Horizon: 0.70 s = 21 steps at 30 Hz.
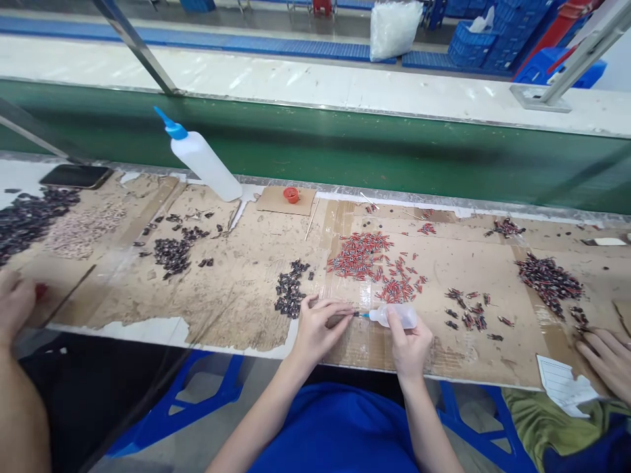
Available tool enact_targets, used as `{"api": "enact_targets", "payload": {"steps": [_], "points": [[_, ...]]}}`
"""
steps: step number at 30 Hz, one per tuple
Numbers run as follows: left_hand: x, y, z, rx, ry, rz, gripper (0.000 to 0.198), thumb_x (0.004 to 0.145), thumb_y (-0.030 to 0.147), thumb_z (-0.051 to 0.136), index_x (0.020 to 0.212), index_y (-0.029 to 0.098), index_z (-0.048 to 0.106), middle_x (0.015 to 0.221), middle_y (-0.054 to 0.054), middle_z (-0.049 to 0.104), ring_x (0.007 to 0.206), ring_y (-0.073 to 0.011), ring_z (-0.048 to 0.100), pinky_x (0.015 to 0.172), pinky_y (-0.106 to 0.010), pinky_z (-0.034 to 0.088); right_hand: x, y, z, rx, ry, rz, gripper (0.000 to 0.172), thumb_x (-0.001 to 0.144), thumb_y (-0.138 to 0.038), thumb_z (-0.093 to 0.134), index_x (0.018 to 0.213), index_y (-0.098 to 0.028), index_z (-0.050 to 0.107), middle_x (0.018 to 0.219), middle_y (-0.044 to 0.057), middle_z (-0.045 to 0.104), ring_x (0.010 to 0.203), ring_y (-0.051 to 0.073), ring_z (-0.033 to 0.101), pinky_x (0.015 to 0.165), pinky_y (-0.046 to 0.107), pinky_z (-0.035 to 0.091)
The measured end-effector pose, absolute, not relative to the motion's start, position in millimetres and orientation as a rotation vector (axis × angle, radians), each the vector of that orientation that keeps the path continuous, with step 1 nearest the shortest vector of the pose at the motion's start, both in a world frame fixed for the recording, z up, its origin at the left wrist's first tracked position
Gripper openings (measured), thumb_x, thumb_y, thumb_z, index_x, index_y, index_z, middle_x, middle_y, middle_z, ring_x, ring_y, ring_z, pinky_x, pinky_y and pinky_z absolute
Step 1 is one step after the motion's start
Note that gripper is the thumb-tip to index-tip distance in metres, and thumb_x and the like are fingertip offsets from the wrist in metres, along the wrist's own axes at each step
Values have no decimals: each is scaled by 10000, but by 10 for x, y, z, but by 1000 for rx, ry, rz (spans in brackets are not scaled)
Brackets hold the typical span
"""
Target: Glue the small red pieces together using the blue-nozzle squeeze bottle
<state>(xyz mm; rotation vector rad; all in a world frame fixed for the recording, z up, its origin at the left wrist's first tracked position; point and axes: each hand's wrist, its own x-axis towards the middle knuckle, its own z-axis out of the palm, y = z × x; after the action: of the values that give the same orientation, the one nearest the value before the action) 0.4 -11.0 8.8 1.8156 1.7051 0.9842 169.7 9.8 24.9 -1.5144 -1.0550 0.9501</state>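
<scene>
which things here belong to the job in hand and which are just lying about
Likely the job:
small bottle, in the right hand
small dark piece, in the left hand
nearby black pieces
red pieces

Seemingly just lying about:
phone
torn paper

small translucent squeeze bottle (405, 316), held sideways, blue tip (365, 315) right by small dark part (355, 314)

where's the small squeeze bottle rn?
Head view, below the middle and right of centre: the small squeeze bottle is in the right hand, its blue nozzle pointing toward the left hand, just below the red parts.
</scene>
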Motion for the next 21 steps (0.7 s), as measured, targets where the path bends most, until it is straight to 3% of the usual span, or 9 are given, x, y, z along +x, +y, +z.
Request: {"api": "enact_targets", "payload": {"steps": [5, 11, 16, 19, 21], "points": [[-9, -94, 98, 1814, 1675, 955, 96, 831, 213, 659, 890, 275, 702, 888, 7, 780, 856, -194, 706, 1005, -464, 304, 1838, 68, 254, -1529, -1039, 927, 370, 706, -519, 699, 724, -149, 701, 697, 71, 726, 638, 222, 660, 604, 321, 527], [18, -75, 132, 1851, 1728, 922, 173, 814, 194, 667, 960, 281, 701, 1007, -27, 748, 1004, -227, 641, 915, -426, 369, 2232, 30, 377, -2003, -1334, 529, 664, 669, -597, 707, 1159, -153, 648, 697, 68, 671, 609, 242, 579, 625, 375, 460], [30, -85, 116, 1890, 1714, 931, 169, 826, 185, 651, 942, 287, 719, 1035, -40, 724, 1026, -237, 617, 888, -419, 393, 2203, 158, 534, -1875, -1671, 140, 468, 837, -571, 555, 1049, -184, 712, 1027, 166, 632, 942, 322, 531, 837, 470, 426], [45, -88, 96, 1888, 1718, 935, 135, 834, 191, 650, 903, 282, 722, 1045, -40, 715, 1039, -234, 609, 906, -424, 395, 2023, 336, 538, -1599, -1905, 147, 282, 917, -396, 517, 930, -244, 754, 967, 118, 643, 947, 296, 493, 861, 464, 426], [53, -88, 87, 1868, 1723, 954, 112, 842, 192, 645, 885, 271, 710, 1039, -38, 719, 1036, -232, 613, 909, -429, 403, 1897, 461, 481, -1461, -2048, 246, 263, 923, -295, 509, 870, -268, 765, 892, 92, 655, 917, 282, 481, 830, 443, 450]]}}
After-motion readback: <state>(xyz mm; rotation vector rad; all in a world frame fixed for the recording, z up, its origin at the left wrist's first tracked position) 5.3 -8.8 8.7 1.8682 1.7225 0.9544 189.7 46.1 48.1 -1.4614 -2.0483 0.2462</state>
